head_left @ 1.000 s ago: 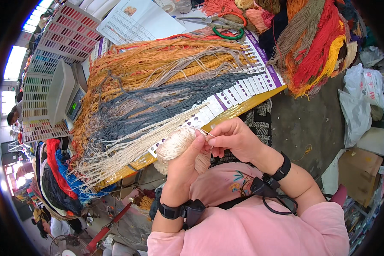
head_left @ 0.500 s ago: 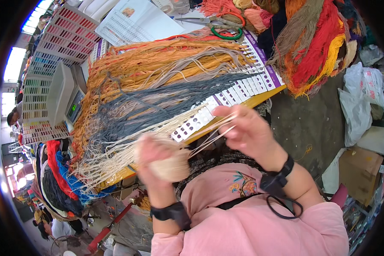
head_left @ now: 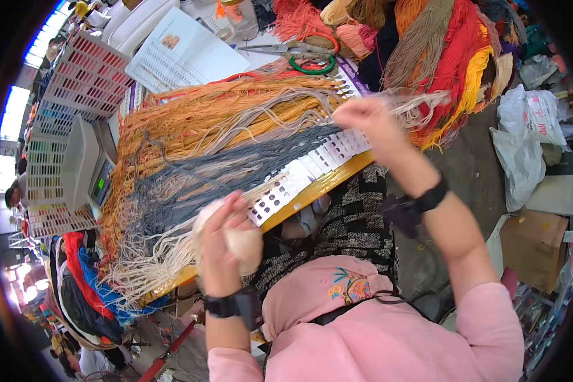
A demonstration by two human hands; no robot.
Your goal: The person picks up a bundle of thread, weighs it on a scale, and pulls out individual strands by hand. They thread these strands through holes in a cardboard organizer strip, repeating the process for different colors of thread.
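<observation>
I am watching my left hand (head_left: 226, 245) gripping a cream ball of yarn (head_left: 239, 240), fingers curled around it from above and holding it low, just off the near edge of the desk (head_left: 328, 184). My right hand (head_left: 366, 121) is raised over the desk farther to the right, clenching a thin cream strand (head_left: 420, 102) whose loose end is trailing away to the right of the fist; I cannot tell whether that strand is running back to the ball. Both wrists are wearing black bands. Under the hands, a white card with rows of small holes (head_left: 299, 175) is lying along the desk's yellow edge, and long bundles of thread are fanning out from it to the left: orange threads (head_left: 210, 121) at the far side, grey threads (head_left: 235, 172) in the middle, and cream threads (head_left: 153, 267) hanging off the near edge beside the ball. A heap of red, yellow and tan yarn skeins (head_left: 452, 57) is sitting to the right of my right hand. Farther off, scissors with green and red handles (head_left: 305, 54) are lying near a printed paper sheet (head_left: 184, 54), and colour sample charts (head_left: 76, 83) are standing at the left.
</observation>
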